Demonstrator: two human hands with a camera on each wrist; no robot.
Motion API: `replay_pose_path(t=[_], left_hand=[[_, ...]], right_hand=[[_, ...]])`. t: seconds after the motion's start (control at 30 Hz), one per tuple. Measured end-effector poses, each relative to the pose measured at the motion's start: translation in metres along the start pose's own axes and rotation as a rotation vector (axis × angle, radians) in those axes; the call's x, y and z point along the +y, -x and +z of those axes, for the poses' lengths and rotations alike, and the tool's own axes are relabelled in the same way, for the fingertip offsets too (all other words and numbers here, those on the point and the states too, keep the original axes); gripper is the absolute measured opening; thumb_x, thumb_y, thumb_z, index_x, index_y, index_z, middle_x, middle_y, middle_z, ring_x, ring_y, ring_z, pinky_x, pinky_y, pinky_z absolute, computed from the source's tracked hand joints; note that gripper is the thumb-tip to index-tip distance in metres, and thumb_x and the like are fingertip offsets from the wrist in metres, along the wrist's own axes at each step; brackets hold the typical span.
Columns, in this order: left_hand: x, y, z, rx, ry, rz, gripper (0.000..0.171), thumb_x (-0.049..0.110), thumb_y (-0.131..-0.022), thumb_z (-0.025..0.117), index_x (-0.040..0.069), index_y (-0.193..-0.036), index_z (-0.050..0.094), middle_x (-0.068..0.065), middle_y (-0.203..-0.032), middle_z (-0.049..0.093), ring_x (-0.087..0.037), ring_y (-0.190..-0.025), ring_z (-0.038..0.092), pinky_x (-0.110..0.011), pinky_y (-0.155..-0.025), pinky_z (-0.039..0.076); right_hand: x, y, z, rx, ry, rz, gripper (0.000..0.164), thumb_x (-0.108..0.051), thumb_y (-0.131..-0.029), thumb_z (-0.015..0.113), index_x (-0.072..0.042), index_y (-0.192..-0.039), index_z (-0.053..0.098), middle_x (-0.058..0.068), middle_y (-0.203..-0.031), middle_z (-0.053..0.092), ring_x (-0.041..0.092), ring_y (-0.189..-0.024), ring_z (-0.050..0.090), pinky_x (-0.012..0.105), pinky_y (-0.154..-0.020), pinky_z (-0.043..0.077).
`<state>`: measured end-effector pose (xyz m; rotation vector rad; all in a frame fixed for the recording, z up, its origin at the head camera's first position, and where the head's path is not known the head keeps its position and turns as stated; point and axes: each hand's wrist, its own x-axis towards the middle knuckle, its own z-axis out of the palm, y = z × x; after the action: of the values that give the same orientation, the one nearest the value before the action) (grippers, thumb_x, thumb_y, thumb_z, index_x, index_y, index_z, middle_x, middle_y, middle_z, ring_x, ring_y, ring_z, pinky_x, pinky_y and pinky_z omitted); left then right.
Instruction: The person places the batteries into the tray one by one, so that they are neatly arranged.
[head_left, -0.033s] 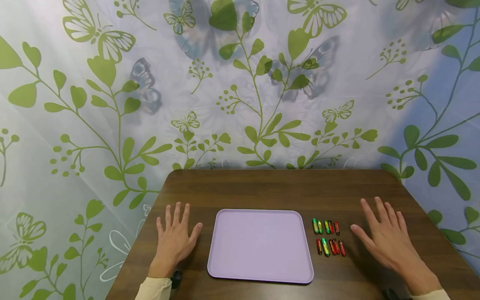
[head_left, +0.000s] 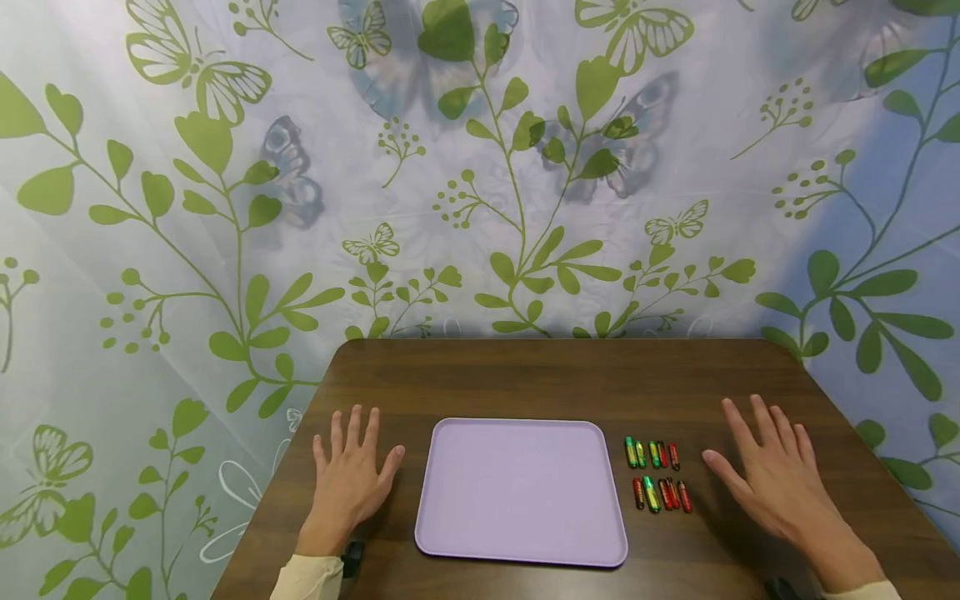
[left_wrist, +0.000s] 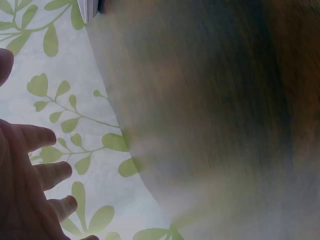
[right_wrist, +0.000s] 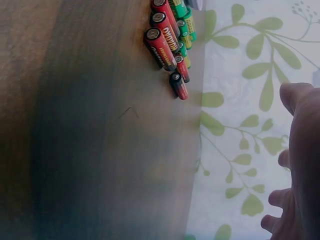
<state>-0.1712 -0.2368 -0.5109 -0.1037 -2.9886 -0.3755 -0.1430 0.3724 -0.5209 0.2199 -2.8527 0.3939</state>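
Note:
My left hand (head_left: 347, 483) is held palm down with spread fingers, to the left of a pale purple tray (head_left: 520, 492). On the tray's other side lie two short rows of small batteries, some green and yellow (head_left: 651, 494), others red and black (head_left: 673, 456). Right of these batteries is my right hand (head_left: 783, 487), also with fingers spread and nothing in its grasp. In the right wrist view the red batteries (right_wrist: 162, 49) show their flat metal ends, and my right hand (right_wrist: 305, 160) appears at the right edge. Fingers of my left hand (left_wrist: 20, 170) fill the left wrist view's left side.
Everything lies on a dark brown wooden table (head_left: 555, 375) with rounded far corners. Directly behind it hangs a pale curtain (head_left: 420, 192) printed with green leaves and butterflies. A tray corner (left_wrist: 89, 10) shows at the top of the left wrist view.

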Motion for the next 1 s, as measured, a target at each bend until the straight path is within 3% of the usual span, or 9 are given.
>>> replay_pose_path(t=[0.2,0.37,0.63,0.73,0.77,0.83,0.87,0.93,1.0], left_hand=[[-0.001,0.001,-0.004,0.021,0.021,0.007,0.082,0.057,-0.112,0.048,0.007,-0.173,0.028,-0.028,-0.179,0.022,-0.057,-0.166,0.008,-0.084,-0.125,0.007],[0.000,0.001,-0.010,0.034,0.035,0.003,0.087,0.059,-0.110,0.053,0.006,-0.173,0.027,-0.028,-0.178,0.026,-0.056,-0.164,0.018,-0.081,-0.126,0.019],[0.012,0.010,-0.025,0.129,0.147,0.028,0.085,0.051,-0.108,0.062,0.001,-0.170,0.032,-0.032,-0.173,0.034,-0.059,-0.161,0.024,-0.079,-0.124,0.028],[0.018,0.018,-0.029,0.162,0.212,0.043,0.080,0.044,-0.108,0.064,0.000,-0.168,0.036,-0.032,-0.172,0.037,-0.061,-0.159,0.028,-0.082,-0.121,0.031],[0.020,0.021,-0.029,0.168,0.250,0.052,0.077,0.041,-0.109,0.064,0.001,-0.168,0.037,-0.032,-0.171,0.038,-0.061,-0.159,0.028,-0.082,-0.120,0.031],[0.022,0.027,-0.027,0.178,0.341,0.075,0.071,0.034,-0.110,0.064,0.002,-0.167,0.040,-0.030,-0.171,0.040,-0.061,-0.159,0.030,-0.083,-0.121,0.029],[0.024,0.030,-0.025,0.183,0.390,0.089,0.067,0.031,-0.110,0.064,0.003,-0.167,0.041,-0.029,-0.171,0.041,-0.060,-0.159,0.031,-0.083,-0.121,0.027],[0.026,0.036,-0.019,0.195,0.472,0.113,0.062,0.025,-0.111,0.064,0.006,-0.166,0.044,-0.026,-0.170,0.044,-0.057,-0.159,0.032,-0.082,-0.121,0.027],[0.027,0.042,-0.013,0.209,0.521,0.133,0.060,0.022,-0.110,0.064,0.007,-0.165,0.046,-0.025,-0.169,0.046,-0.056,-0.158,0.036,-0.082,-0.121,0.029]], right_hand=[[0.002,0.003,0.001,-0.002,-0.024,-0.003,0.087,-0.047,-0.113,0.054,-0.015,-0.178,0.006,0.037,-0.178,0.004,0.063,-0.163,0.001,0.068,-0.131,-0.020],[-0.001,0.005,-0.004,-0.029,-0.184,-0.016,0.084,-0.037,-0.114,0.055,-0.013,-0.178,0.005,0.041,-0.176,0.004,0.070,-0.158,0.006,0.077,-0.128,-0.012],[-0.013,0.004,-0.020,-0.127,-0.418,-0.023,0.086,-0.030,-0.112,0.063,-0.019,-0.178,0.009,0.034,-0.180,0.007,0.064,-0.163,0.010,0.092,-0.111,0.017],[-0.014,0.008,-0.020,-0.127,-0.414,-0.055,0.089,-0.028,-0.108,0.070,-0.021,-0.178,0.015,0.032,-0.179,0.017,0.021,-0.171,0.005,0.052,-0.138,0.017],[-0.015,0.009,-0.020,-0.114,-0.409,-0.076,0.090,-0.025,-0.106,0.073,-0.021,-0.177,0.018,0.032,-0.178,0.022,0.005,-0.168,0.006,0.031,-0.138,0.015],[-0.015,0.011,-0.018,-0.076,-0.384,-0.105,0.091,-0.023,-0.100,0.081,-0.021,-0.175,0.028,0.030,-0.172,0.036,-0.015,-0.155,0.016,0.001,-0.118,0.015],[-0.014,0.012,-0.017,-0.050,-0.365,-0.113,0.091,-0.023,-0.097,0.084,-0.021,-0.172,0.034,0.029,-0.168,0.043,-0.015,-0.152,0.026,-0.006,-0.107,0.017],[-0.015,0.014,-0.015,-0.022,-0.342,-0.109,0.089,-0.024,-0.092,0.090,-0.022,-0.168,0.044,0.026,-0.161,0.054,0.003,-0.149,0.049,-0.003,-0.101,0.029],[-0.016,0.014,-0.012,-0.006,-0.317,-0.089,0.085,-0.028,-0.087,0.094,-0.022,-0.162,0.054,0.021,-0.154,0.064,0.021,-0.131,0.067,-0.002,-0.091,0.035]])
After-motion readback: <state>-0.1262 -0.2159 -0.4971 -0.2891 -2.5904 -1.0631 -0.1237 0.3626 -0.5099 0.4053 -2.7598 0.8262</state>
